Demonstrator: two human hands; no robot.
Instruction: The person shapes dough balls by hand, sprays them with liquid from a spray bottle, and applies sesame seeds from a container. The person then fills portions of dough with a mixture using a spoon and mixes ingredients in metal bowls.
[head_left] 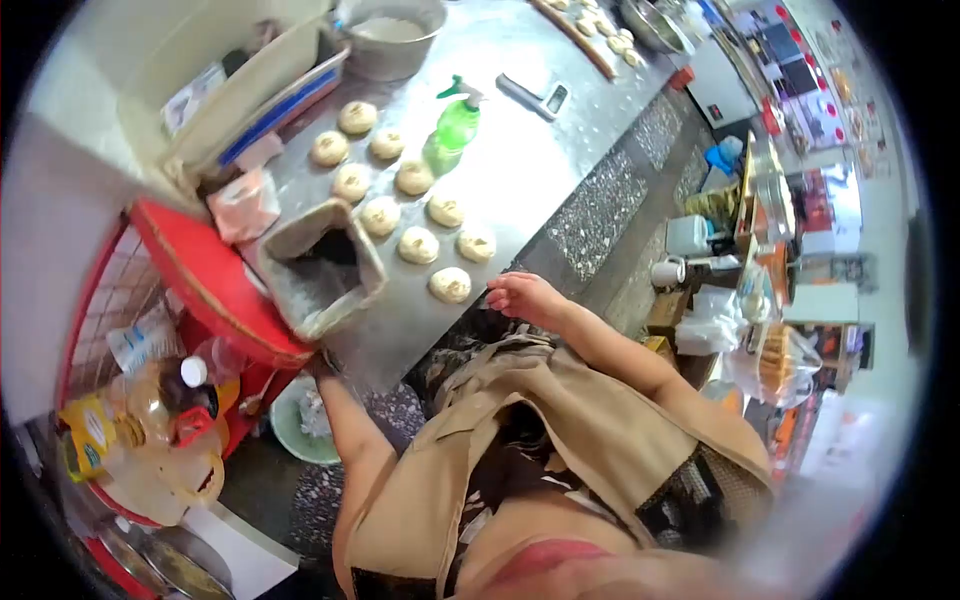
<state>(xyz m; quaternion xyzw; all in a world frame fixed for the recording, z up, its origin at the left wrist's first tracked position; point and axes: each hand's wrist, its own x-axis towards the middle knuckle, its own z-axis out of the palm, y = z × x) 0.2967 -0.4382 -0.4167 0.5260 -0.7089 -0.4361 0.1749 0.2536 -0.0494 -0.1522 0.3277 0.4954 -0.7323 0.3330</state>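
Observation:
My right hand is at the near edge of the steel table, its fingers curled loosely and nothing visible in them. Beside it on the table sits a dough bun, apart from the fingers. Several more pleated buns, among them one bun, stand in loose rows behind it. At the table's left corner is a grey, flour-dusted rectangular tub, partly dark inside. My left hand reaches below this tub, next to the rim of a red lid or cover. Its fingers are hidden there.
A green spray bottle, a white digital device, a metal pot and a rolling pin are on the steel table. Below left are a pale green basin and a red rack with bottles. Shelves with bags line the right.

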